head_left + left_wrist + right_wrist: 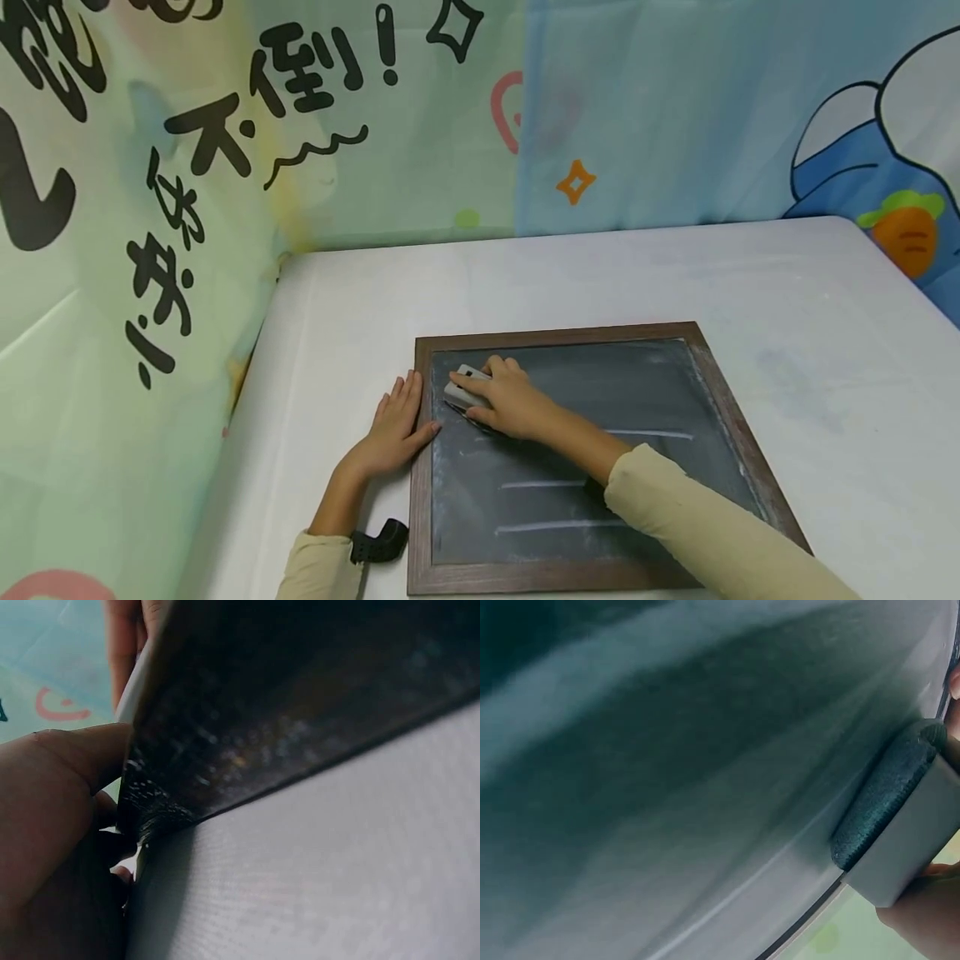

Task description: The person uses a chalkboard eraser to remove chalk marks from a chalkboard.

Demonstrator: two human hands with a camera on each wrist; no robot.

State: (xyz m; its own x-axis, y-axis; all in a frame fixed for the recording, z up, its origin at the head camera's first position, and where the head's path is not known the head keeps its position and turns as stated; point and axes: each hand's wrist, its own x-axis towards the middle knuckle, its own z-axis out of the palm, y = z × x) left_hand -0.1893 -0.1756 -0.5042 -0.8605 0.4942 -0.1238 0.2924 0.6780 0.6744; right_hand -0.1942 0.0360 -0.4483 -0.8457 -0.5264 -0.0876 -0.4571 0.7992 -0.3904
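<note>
A chalkboard (570,379) with a brown wooden frame lies flat on the white table. In the head view my right hand (517,402) grips a felt chalkboard eraser (459,393) at the board's upper left. The right wrist view shows the eraser's dark felt pad (889,795) against the board, its pale back in the fingers. My left hand (393,433) lies along the frame's left side with straight fingers, the thumb resting over the frame. Several white chalk lines (543,484) run across the board, partly covered by my right arm.
The white table (352,300) extends around the board. A printed cloth (420,183) with writing and drawings hangs along the left and back. A black strap device (381,542) sits on my left wrist, near the frame's lower left.
</note>
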